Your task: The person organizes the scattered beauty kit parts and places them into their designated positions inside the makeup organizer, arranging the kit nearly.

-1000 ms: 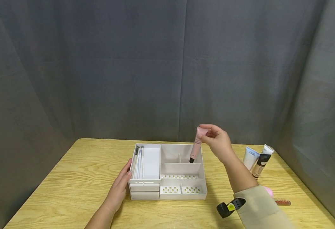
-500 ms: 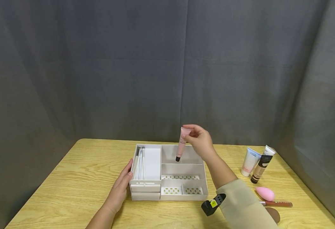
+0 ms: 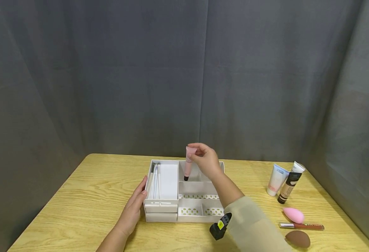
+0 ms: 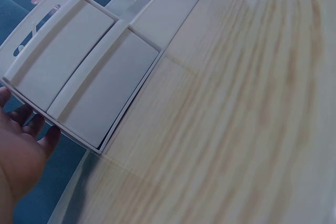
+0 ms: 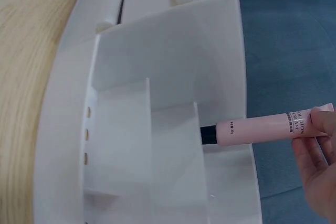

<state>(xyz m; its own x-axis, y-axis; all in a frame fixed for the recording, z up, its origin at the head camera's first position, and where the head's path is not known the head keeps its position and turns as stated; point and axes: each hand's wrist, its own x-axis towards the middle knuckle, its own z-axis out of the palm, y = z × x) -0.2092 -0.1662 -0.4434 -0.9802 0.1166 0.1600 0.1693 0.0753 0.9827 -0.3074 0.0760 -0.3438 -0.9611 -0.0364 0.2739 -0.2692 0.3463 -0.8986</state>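
Note:
My right hand [image 3: 205, 161] pinches the crimped top end of a pink cream tube [image 3: 188, 168], its black cap pointing down into the back left compartment of a white organizer [image 3: 200, 219]. In the right wrist view the black cap of the tube [image 5: 257, 130] is inside the compartment, close to a divider. With fingers straight, my left hand [image 3: 133, 209] rests against the organizer's left side; in the left wrist view its fingertips [image 4: 51, 136] touch the wall beside two small drawers [image 4: 105, 85]. Several thin makeup brushes [image 3: 156, 182] lie in the organizer's left tray.
At the right stand a white-and-blue tube [image 3: 276, 180], a black-and-beige tube [image 3: 287, 190] and a white tube [image 3: 298, 167]. Nearer lie a pink makeup sponge [image 3: 293, 215], a lip gloss [image 3: 307, 226] and a brown sponge [image 3: 299, 239]. A grey curtain [image 3: 140, 77] hangs behind the table.
My right hand has carried the pink tube leftward from the back right compartment to the back left one, and lowered it. The left hand has stayed on the organizer's side.

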